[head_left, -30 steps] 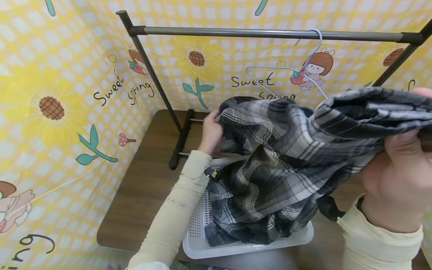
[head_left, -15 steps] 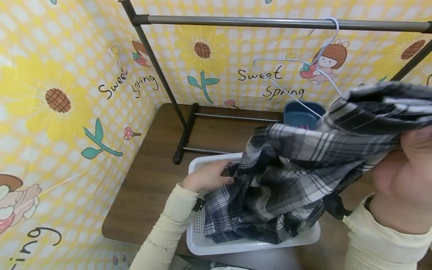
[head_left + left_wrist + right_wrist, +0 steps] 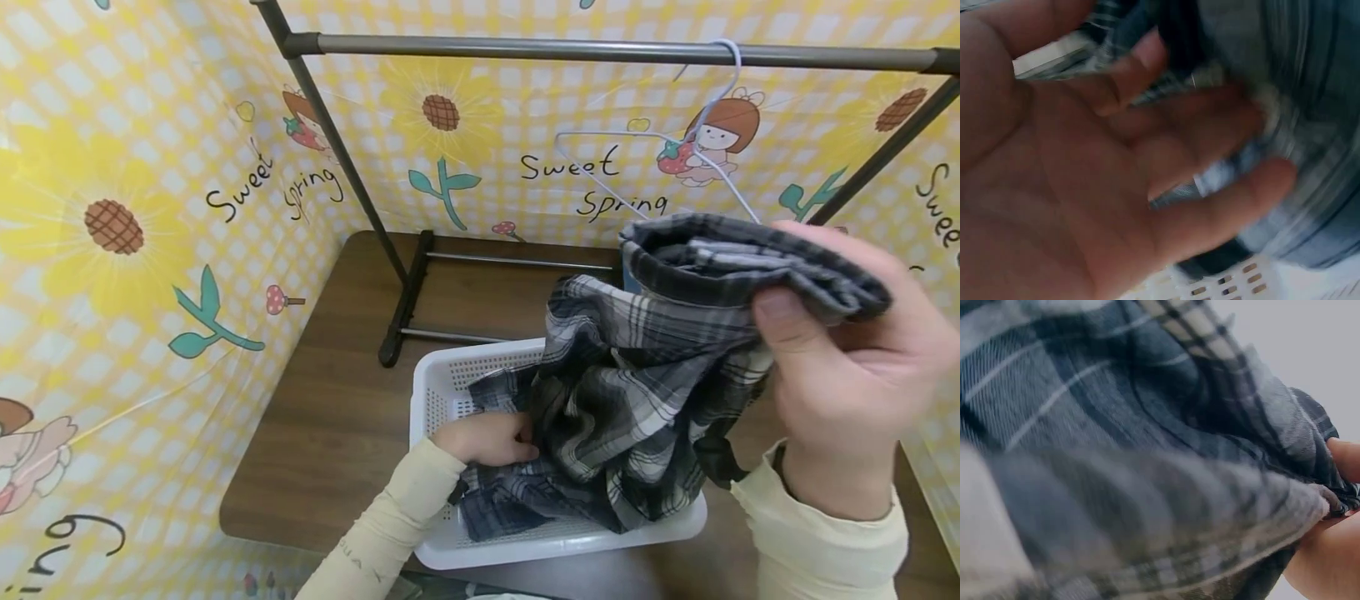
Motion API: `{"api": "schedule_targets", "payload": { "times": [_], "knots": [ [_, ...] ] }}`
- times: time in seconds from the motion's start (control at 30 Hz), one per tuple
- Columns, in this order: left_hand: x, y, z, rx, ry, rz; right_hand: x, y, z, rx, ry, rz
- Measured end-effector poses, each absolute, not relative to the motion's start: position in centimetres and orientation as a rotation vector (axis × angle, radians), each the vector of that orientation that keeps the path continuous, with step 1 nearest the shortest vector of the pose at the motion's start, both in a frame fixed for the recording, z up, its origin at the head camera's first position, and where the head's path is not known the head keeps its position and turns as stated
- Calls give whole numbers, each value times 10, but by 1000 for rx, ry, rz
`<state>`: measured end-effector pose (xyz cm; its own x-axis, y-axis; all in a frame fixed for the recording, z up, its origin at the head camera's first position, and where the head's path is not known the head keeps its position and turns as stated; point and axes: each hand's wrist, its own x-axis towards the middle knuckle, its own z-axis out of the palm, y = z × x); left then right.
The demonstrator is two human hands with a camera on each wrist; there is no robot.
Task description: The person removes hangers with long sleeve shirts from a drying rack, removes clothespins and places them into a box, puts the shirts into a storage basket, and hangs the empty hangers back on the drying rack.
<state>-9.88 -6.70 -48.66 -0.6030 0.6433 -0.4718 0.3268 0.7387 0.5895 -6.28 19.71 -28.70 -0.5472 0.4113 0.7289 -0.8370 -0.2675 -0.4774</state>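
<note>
A black, grey and white plaid shirt (image 3: 600, 400) hangs in folds from my right hand (image 3: 847, 358), its lower part lying in a white perforated basket (image 3: 438, 367). My right hand pinches the shirt by its collar, thumb in front, raised above the basket's right side. In the right wrist view, folds of the shirt (image 3: 1116, 400) fill most of the picture. My left hand (image 3: 483, 437) is low over the basket, beside the hanging cloth. Its fingers (image 3: 1222, 206) are spread and loosely bent in the left wrist view, with shirt fabric behind them; whether they touch it I cannot tell.
A metal clothes rack (image 3: 487, 46) stands on the brown table (image 3: 315, 433) behind the basket. From its bar hangs a pale wire hanger (image 3: 630, 133). A blue container (image 3: 632, 275) is mostly hidden by the shirt. A yellow checked sheet (image 3: 172, 100) covers the walls.
My left hand has let go of a raised part of the shirt and come down into the basket. My right hand has lately moved left with the collar.
</note>
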Motion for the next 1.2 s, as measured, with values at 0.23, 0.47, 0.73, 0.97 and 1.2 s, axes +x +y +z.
{"api": "schedule_targets", "payload": {
  "times": [0.23, 0.47, 0.73, 0.97, 1.2],
  "knots": [
    [-97, -80, -414, 857, 2483, 1015, -55, 167, -292, 692, -1444, 1826],
    [-70, -65, -327, 1282, 2369, 1814, -50, 151, -295, 657, -1654, 1738],
    [-59, -35, -308, 1101, 2440, 1856, -43, 149, -296, 871, -1864, 1801],
    [-66, -22, -311, 959, 2405, 2170, -42, 155, -297, 804, -1837, 1801],
    [-89, -62, -315, 867, 2424, 2426, -54, 177, -298, 517, -1815, 1413]
  ]
}}
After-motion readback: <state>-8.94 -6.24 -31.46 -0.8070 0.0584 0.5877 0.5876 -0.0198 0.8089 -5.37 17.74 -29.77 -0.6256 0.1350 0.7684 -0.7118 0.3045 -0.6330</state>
